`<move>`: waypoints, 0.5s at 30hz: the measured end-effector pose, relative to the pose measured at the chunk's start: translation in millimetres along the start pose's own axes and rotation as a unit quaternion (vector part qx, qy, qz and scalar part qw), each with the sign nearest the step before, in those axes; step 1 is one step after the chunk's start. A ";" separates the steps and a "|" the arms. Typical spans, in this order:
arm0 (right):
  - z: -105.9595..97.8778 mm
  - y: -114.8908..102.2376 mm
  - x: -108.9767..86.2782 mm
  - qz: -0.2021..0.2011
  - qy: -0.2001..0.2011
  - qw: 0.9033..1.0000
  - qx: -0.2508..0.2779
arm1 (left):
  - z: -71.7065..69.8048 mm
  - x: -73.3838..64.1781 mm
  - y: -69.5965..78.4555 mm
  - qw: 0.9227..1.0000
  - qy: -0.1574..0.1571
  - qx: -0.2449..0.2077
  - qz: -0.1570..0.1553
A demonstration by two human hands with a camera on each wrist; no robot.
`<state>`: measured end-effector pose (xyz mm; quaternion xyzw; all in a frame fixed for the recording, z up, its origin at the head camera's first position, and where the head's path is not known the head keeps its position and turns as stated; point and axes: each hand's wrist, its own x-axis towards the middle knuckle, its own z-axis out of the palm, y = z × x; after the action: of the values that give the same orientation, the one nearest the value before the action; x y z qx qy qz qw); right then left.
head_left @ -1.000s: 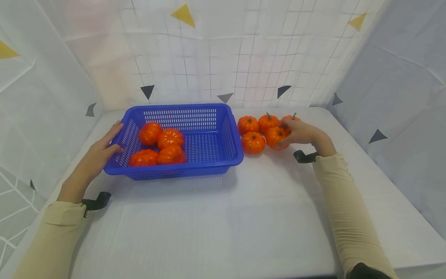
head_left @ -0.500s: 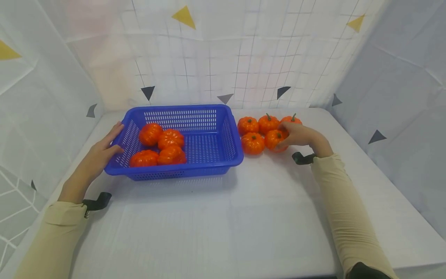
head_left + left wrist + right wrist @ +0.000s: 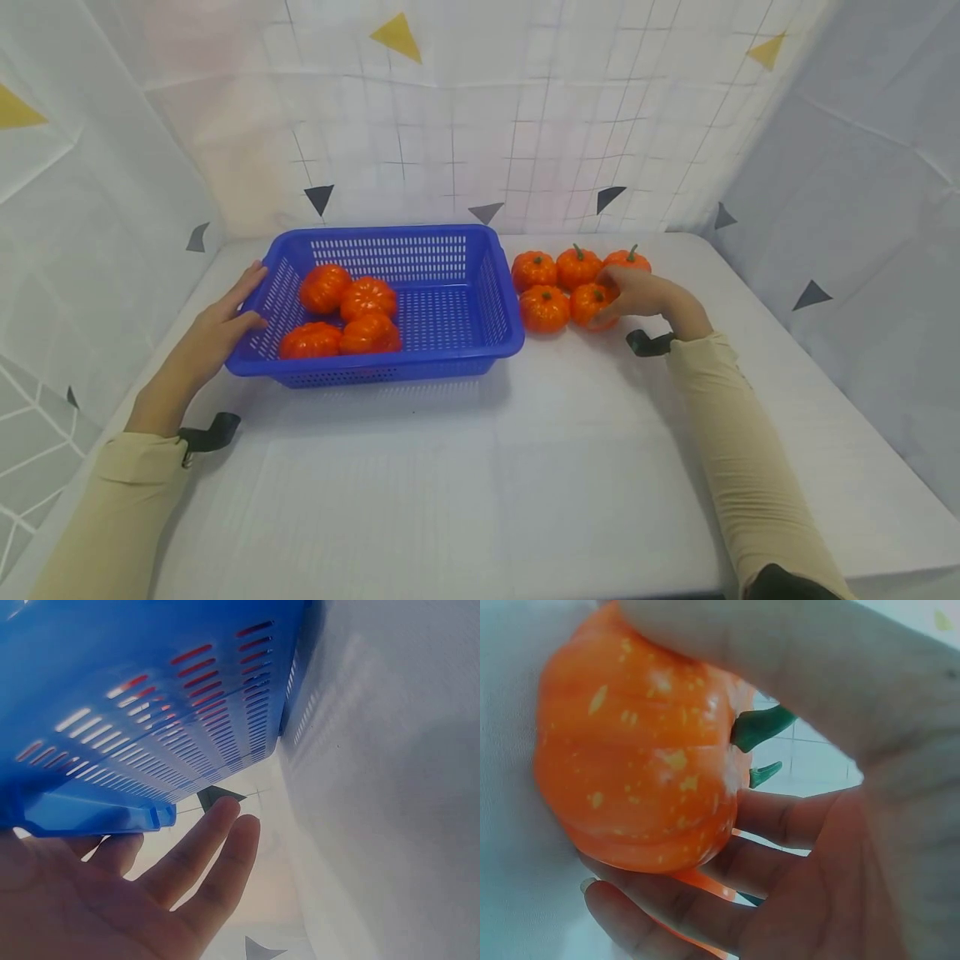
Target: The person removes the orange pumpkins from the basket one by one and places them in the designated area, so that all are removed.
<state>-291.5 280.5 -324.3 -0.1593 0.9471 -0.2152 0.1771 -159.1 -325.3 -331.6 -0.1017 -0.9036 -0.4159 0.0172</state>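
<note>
Pumpkin (image 3: 587,307) gripped in right hand (image 3: 639,292), just beside some other pumpkins (image 3: 545,309), plus a pretty relaxed left hand (image 3: 206,335) on basket rim (image 3: 450,358)

Rear-right pumpkin (image 3: 630,257) — lower part apparently behind the right hand (image 3: 643,293).

Tally, head view: 1 blue slotted basket (image 3: 450,358), 1 table (image 3: 450,500). Orange pumpkins (image 3: 544,308): 9 visible, 4 in basket, 5 on table. 1 left hand (image 3: 213,329), 1 right hand (image 3: 641,292), 2 tan sleeves (image 3: 731,450), 2 black wrist mounts (image 3: 212,433). Backdrop: 3 yellow triangles (image 3: 399,37), 7 grey/black triangles (image 3: 318,198).
</note>
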 end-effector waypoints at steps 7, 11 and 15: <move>0.4 -1.7 -0.1 -0.007 -0.003 1.000 -0.008 | 0.1 -0.1 -0.3 1.000 0.000 -0.001 0.000; 0.6 -1.7 -0.2 0.002 -0.006 1.000 -0.008 | 0.1 0.1 -0.9 1.000 0.000 -0.001 -0.001; 0.0 -0.9 -1.0 0.008 -0.011 1.000 -0.005 | 0.3 0.4 -1.1 1.000 0.001 0.001 -0.002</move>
<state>-290.4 280.1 -323.7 -0.1544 0.9475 -0.2076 0.1882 -159.7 -325.7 -332.5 -0.0996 -0.9040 -0.4154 0.0169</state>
